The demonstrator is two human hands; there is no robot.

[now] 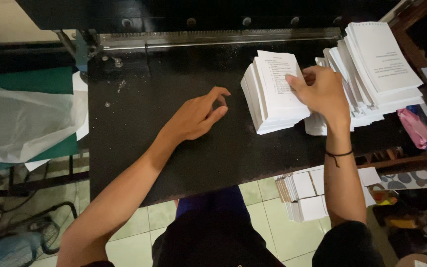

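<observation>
1. The right hand grips a tilted booklet stack on the black desk, fingers pinching its top sheets.
2. The left hand rests left of that stack, fingers loosely curled, holding nothing.
3. More piles wait right of the stack; the cutter bar lies beyond it, with bare desk between.

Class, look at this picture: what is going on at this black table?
A person stands at a black cutter table. Their right hand grips a stack of printed white sheets, tilted on edge, beside more paper stacks. The left hand rests empty on the table, apart from the paper.
</observation>
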